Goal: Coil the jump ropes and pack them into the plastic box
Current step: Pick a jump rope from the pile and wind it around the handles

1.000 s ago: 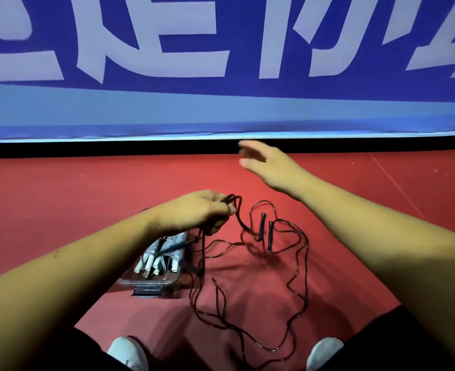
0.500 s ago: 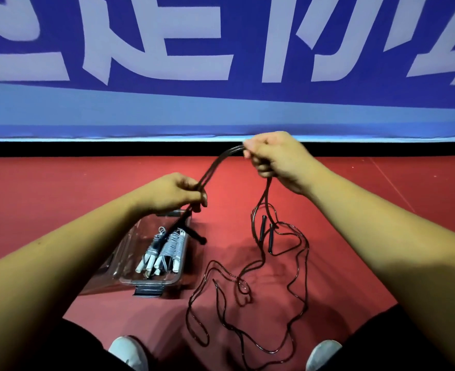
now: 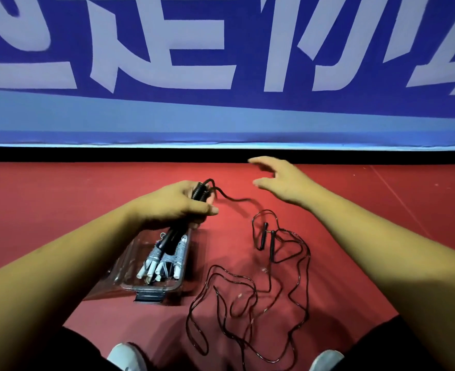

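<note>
left hand [image 3: 172, 204] clamps wound black rope [image 3: 200, 190] over plastic box [image 3: 151, 286], I judge to hold turns | right hand [image 3: 282, 183] empty, fingers spread, free for next wrap

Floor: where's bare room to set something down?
Bare floor lies left of the box, running up to the black wall strip, and also right of the right hand. Crowded: the loose rope sprawls right of the box, down to the shoes.
</note>
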{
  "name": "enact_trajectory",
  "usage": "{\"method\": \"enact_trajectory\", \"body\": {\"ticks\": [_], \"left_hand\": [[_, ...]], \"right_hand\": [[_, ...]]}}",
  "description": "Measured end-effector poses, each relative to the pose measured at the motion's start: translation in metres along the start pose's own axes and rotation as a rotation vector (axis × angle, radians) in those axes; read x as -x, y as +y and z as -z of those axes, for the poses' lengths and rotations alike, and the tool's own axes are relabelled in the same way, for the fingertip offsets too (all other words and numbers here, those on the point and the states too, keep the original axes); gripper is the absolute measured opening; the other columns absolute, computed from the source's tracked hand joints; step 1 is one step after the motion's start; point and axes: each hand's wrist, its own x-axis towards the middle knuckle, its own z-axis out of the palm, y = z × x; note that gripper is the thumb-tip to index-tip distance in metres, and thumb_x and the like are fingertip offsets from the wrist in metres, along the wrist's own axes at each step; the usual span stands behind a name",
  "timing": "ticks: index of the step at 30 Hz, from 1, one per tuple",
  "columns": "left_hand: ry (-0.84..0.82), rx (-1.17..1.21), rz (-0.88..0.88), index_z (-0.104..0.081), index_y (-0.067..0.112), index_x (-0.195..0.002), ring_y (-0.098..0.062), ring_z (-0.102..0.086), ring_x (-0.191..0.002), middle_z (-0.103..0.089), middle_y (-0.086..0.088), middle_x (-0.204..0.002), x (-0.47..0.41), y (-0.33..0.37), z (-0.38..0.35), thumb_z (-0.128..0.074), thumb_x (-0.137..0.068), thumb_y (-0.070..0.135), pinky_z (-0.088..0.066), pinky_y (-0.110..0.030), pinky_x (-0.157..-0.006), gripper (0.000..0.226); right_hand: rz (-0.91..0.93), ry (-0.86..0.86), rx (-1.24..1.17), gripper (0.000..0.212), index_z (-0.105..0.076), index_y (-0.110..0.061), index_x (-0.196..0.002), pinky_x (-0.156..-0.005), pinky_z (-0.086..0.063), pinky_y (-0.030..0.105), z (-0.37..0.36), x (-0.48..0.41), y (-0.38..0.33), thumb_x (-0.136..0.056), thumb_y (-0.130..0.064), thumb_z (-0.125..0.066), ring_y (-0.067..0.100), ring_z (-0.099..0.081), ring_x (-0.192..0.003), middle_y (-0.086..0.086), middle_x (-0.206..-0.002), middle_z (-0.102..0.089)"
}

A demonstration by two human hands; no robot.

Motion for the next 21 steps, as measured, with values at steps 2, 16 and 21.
{"method": "enact_trajectory", "body": {"ticks": [2,16,21], "left_hand": [[-0.105,0.23,0.027,-0.05,0.006,-0.085,-0.013,-0.037,-0.051,-0.037,-0.004,-0.061,-0.003,0.001,-0.008,-0.061,-0.084,-0.001,-0.037,-0.022,-0.052,0.013],[-0.159,0.489,0.079,-0.056,0.0,-0.09,-0.014,-0.04,-0.052,-0.039,-0.005,-0.063,0.001,0.012,-0.009,-0.055,-0.082,0.003,-0.034,-0.022,-0.048,0.008],[-0.282,0.533,0.12,-0.06,0.0,-0.092,-0.015,-0.041,-0.05,-0.04,-0.007,-0.066,0.005,0.01,0.001,-0.081,-0.07,0.009,-0.039,-0.024,-0.046,0.032]], "right_hand": [[0.118,-0.133,-0.23,0.043,-0.054,-0.022,-0.135,-0.107,-0.034,0.022,-0.008,0.006,-0.02,-0.093,-0.02,-0.062,0.01,-0.051,-0.127,-0.002,-0.136,-0.057],[0.086,-0.336,-0.718,0.025,-0.059,-0.007,-0.117,-0.08,-0.036,0.031,-0.041,0.012,-0.026,-0.093,-0.014,-0.06,0.02,-0.045,-0.083,0.011,-0.096,-0.057],[0.12,-0.461,-0.633,0.023,-0.07,-0.019,-0.098,-0.098,-0.043,0.032,-0.044,0.011,-0.029,-0.101,-0.017,-0.047,0.023,-0.058,-0.094,0.012,-0.086,-0.064]]}}
